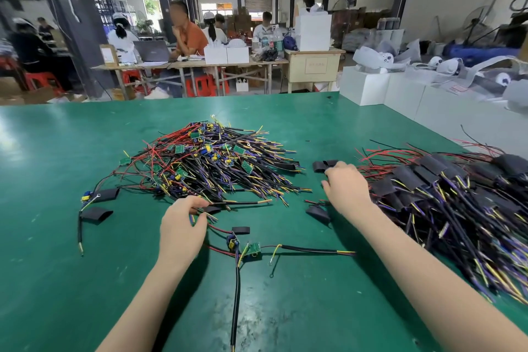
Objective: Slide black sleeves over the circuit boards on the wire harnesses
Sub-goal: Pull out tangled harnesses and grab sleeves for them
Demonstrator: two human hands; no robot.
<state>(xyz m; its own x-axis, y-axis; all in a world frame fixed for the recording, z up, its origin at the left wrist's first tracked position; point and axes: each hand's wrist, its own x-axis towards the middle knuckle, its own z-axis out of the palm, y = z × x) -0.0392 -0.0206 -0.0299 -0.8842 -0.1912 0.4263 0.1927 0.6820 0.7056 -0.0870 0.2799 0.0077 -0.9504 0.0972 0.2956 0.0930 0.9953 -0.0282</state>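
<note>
- We see the left hand (183, 224) at lower centre of the frame, fingers curled, pinching a bundle of thin coloured wire ends (205, 213) at the near edge of the big heap.
- The right hand (347, 187) is at centre right, palm down with fingers bent; its fingertips reach a loose black sleeve (324, 166) lying on the mat, but we cannot tell whether they grip it or only touch it.
- The pile of unsleeved harnesses (211, 163) fills the centre of the frame, a tangle of black, red, yellow and purple wires with small green circuit boards showing.
- On the right side of the frame lies the pile of sleeved harnesses (445, 188), their boards covered in black.
- Just below the left hand a single harness (311, 250) lies spread out, its bare green circuit board (253, 248) exposed, with a short black sleeve (241, 230) just above it.
- More loose sleeves lie about: one (317, 213) below the right hand, two (97, 215) at left of the heap.
- Everything rests on the green table mat (71, 280).
- White boxes (368, 88) stand at upper right; seated workers (187, 34) show across the top.
</note>
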